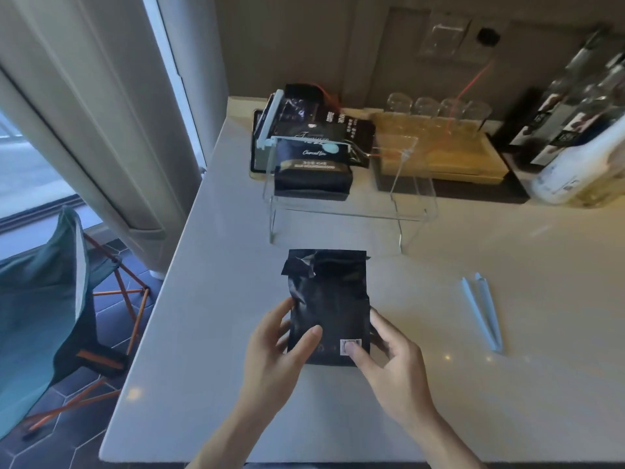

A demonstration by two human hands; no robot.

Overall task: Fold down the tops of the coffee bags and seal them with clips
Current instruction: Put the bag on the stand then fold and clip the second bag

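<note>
So the black coffee bag (327, 309) is lying flat on the white counter (473, 384), pretty much dead center, barcode side up with the barcode down near its bottom right corner. Its top end points to 12 o'clock and looks crumpled and torn open, not folded down yet.

Both hands have it by the bottom end. The left hand (277, 346) comes in from 7 o'clock, thumb lying on the face of the bag, the other fingers curled round the left edge. The right hand (389, 357) comes in from 5 o'clock, thumb pressing right by the barcode, fingers wrapped at the right edge.

Over at 3 o'clock from the bag there's a light blue clip (482, 311) lying open on the counter, well apart from the hands. Up at 12 o'clock there's a clear acrylic rack (341, 211) with another dark coffee bag (313, 164) in it, which has a blue clip (269, 125) on it.
</note>
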